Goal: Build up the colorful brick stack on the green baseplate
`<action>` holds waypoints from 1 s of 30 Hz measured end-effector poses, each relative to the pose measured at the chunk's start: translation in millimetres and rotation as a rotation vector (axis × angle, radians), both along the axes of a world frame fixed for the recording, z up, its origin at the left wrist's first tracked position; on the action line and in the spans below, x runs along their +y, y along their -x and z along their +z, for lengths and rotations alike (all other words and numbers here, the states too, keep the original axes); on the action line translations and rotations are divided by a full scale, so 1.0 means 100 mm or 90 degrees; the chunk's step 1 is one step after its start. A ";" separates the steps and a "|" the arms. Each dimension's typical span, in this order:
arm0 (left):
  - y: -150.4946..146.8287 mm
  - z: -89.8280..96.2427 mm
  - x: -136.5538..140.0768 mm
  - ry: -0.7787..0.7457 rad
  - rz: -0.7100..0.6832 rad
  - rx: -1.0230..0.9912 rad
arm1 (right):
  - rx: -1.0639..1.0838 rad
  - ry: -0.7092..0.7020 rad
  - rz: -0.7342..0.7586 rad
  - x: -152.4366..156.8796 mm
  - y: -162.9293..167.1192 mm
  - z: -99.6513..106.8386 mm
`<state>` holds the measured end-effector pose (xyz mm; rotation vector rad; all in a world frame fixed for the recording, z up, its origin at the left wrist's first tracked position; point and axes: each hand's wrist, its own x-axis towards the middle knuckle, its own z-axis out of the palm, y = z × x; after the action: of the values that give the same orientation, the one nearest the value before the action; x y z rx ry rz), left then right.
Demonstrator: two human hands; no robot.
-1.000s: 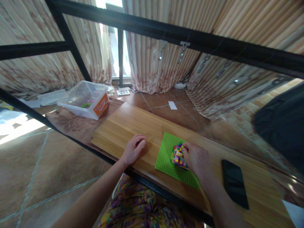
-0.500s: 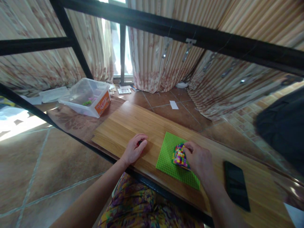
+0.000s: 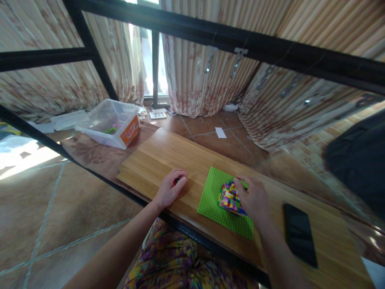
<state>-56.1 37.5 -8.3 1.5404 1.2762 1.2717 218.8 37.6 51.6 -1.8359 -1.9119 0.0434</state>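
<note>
A green baseplate (image 3: 210,200) lies on the wooden board. On it stands a low, many-coloured toy-brick build (image 3: 230,196) with a sloping, checkered face. My right hand (image 3: 254,196) is closed at the build's right side, thumb and fingers curled round its upper edge; the hand covers that end, and whether a loose brick is between the fingertips is hidden. Left of the baseplate, my left hand (image 3: 171,188) rests on the board with its fingers curled. Small red and dark toy bricks (image 3: 177,181) show between its thumb and fingers, mostly hidden.
A black phone (image 3: 300,235) lies on the wooden board (image 3: 168,148) at the right. A clear plastic box (image 3: 104,136) with a few green and pink pieces stands at the back left. Black metal bars (image 3: 192,22) cross overhead and at the left.
My right hand has shifted slightly right and back over the build, its fingertips leaving the top, so more of the checkered face shows. My left hand has stayed in place.
</note>
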 end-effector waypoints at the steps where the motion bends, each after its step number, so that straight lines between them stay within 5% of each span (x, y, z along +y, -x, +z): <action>1: 0.00 0.00 0.00 0.000 -0.006 0.005 | 0.014 0.014 0.001 0.00 0.00 -0.04; 25: 0.02 -0.03 0.02 -0.001 -0.028 0.034 | -0.025 0.075 0.010 -0.03 0.02 -0.20; 30: 0.02 0.00 0.02 -0.017 -0.005 0.026 | -0.018 -0.018 -0.003 -0.08 0.04 -0.12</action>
<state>-58.3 39.1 -8.4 1.5967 1.2818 1.2634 214.9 29.9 39.5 -1.8320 -1.9174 -0.0117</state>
